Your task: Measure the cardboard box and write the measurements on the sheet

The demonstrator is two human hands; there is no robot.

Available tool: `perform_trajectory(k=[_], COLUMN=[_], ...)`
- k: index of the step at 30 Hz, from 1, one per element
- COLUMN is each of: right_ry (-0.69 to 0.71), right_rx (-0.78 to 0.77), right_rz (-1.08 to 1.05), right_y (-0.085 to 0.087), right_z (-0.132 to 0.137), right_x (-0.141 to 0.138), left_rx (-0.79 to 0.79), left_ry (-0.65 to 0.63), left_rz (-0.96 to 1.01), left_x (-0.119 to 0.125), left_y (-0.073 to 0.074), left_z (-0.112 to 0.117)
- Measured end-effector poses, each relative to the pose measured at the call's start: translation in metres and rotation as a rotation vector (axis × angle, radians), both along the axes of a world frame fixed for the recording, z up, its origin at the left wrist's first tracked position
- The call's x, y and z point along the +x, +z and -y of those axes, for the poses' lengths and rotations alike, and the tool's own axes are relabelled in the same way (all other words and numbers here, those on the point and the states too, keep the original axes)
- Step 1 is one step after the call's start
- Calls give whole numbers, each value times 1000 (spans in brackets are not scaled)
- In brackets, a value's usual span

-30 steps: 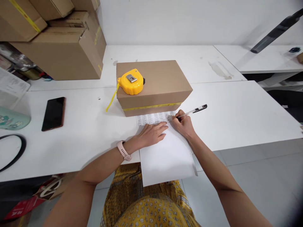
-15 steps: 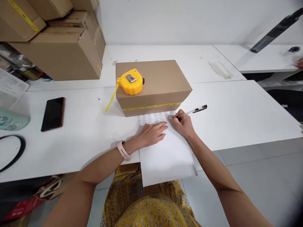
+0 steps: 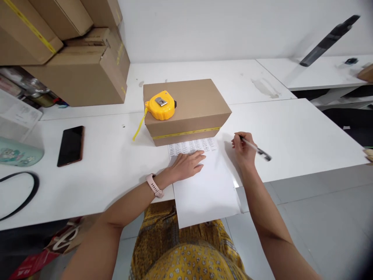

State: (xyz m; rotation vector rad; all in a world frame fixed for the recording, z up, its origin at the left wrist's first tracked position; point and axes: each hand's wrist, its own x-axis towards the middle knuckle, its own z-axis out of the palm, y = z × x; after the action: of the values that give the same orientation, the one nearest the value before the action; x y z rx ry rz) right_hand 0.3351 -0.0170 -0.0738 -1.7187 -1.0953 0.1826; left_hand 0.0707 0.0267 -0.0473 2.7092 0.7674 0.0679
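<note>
A white sheet of paper [image 3: 206,190] hangs partly over the table's front edge, with rows of small handwriting at its top. My left hand [image 3: 188,165] lies flat on it, fingers stretched out, just below the written rows. To the right of the sheet, my right hand [image 3: 244,149] is closed around a pen [image 3: 257,150], which points back to the lower right. A closed cardboard box [image 3: 189,105] with yellow tape covers the sheet's top edge. On the box's left end rests a yellow tape measure [image 3: 161,105], its yellow wrist strap dangling over the side.
A dark phone [image 3: 70,146] and a pale green bottle [image 3: 20,152] are at the left, near a black loop [image 3: 35,186]. Cardboard boxes [image 3: 87,77] are stacked at the back left. A dark cylinder [image 3: 326,42] stands at the back right.
My right hand has moved off the paper to the right, still gripping the pen, whose back end has swung downward. My left hand stays on the sheet. The view has shifted slightly.
</note>
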Motion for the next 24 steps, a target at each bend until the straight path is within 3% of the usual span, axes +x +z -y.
perform_trajectory(k=[4, 9, 13, 18, 21, 24], right_ry=[6, 6, -56, -99, -107, -174], right_rx=[-175, -354, -322, -275, -250, -127], right_rz=[496, 710, 704, 666, 660, 625], right_y=[-6, -13, -16, -22, -26, -24], right_z=[14, 18, 16, 14, 13, 12], right_x=[39, 55, 52, 55, 59, 58], left_rx=[40, 115, 261, 548, 384, 231], left_ry=[-4, 15, 180, 594, 667, 716], left_rz=[49, 187, 365, 711, 663, 641], left_x=[0, -3, -19, -42, -48, -48], left_y=[-2, 9, 40, 89, 103, 107], left_z=[-1, 5, 2, -35, -59, -72])
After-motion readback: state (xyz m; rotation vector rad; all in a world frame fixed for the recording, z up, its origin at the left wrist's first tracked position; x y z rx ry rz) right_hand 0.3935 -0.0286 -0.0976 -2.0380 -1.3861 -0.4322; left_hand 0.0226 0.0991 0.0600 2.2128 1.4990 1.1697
